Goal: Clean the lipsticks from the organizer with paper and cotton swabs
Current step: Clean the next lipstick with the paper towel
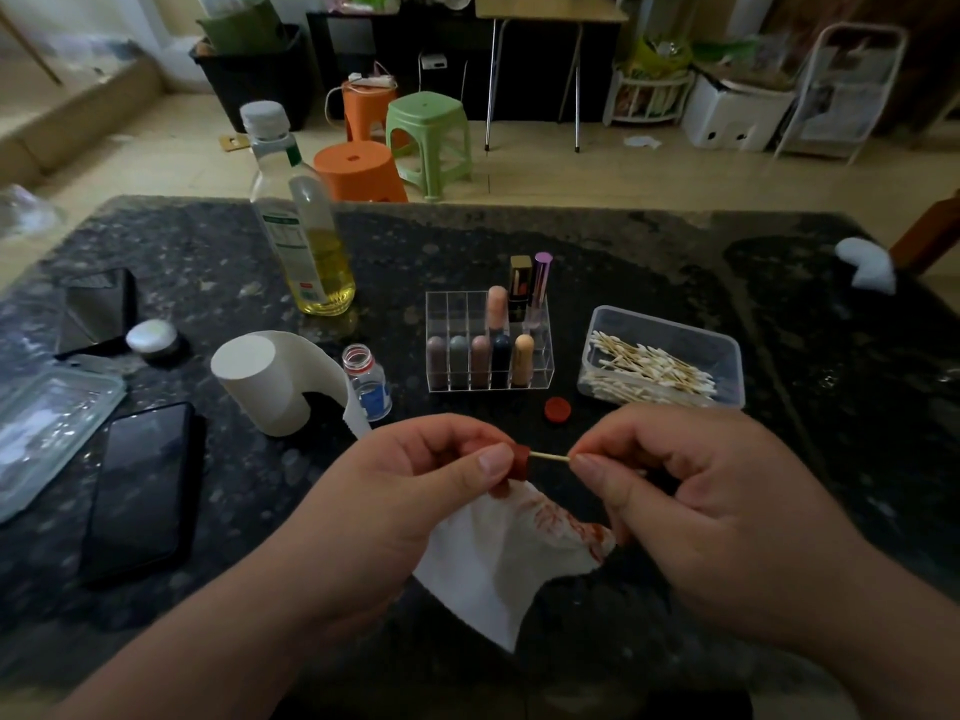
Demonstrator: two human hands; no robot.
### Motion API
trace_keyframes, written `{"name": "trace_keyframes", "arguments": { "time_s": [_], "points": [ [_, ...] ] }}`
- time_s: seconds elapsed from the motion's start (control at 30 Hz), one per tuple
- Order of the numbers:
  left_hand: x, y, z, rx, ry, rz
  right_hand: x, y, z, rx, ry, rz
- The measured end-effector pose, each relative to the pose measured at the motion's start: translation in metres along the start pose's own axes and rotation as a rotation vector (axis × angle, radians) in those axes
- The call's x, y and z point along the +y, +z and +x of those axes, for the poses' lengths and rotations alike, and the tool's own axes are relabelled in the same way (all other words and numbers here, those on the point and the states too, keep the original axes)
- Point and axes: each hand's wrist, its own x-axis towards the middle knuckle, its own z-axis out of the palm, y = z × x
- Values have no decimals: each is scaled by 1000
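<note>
The red lipstick, held near centre with stained paper in the gripping left hand, receives a cotton swab pinched by the right hand; excess pressure risks snapping the thin stick inside.

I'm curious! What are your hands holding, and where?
Left hand: red lipstick near its end, plus stained paper. Right hand: cotton swab by its stick.
</note>
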Motion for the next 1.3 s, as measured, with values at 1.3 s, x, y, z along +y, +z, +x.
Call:
{"name": "trace_keyframes", "arguments": {
  "time_s": [1.3],
  "points": [
    [-3,3,1,-34,82,110,-3,-1,7,-100,232,174]
  ]
}}
